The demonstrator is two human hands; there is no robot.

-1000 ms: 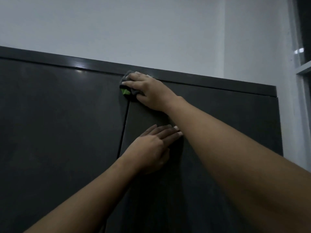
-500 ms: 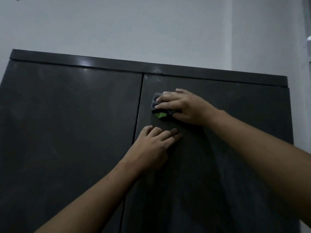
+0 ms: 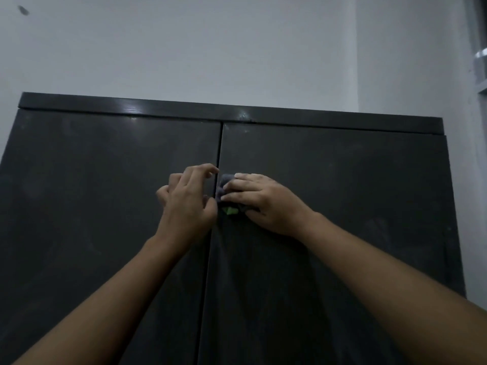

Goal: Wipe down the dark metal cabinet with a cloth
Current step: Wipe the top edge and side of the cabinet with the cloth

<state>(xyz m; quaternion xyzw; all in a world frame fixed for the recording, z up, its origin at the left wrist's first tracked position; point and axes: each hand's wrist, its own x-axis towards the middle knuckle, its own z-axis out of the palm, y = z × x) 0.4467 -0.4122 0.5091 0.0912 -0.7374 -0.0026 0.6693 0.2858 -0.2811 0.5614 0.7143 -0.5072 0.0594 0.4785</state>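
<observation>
Plain, dim indoor room; home or office, cannot tell
A dark two-door metal cabinet stands in a corner against a bare white wall, beside a pale frame.

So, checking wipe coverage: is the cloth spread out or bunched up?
Bunched: the cloth shows only as a small wad under the right hand.

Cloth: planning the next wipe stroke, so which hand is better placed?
Right: the right hand presses the cloth against the cabinet door; the left hand, fingers loosely curled, holds nothing.
</observation>
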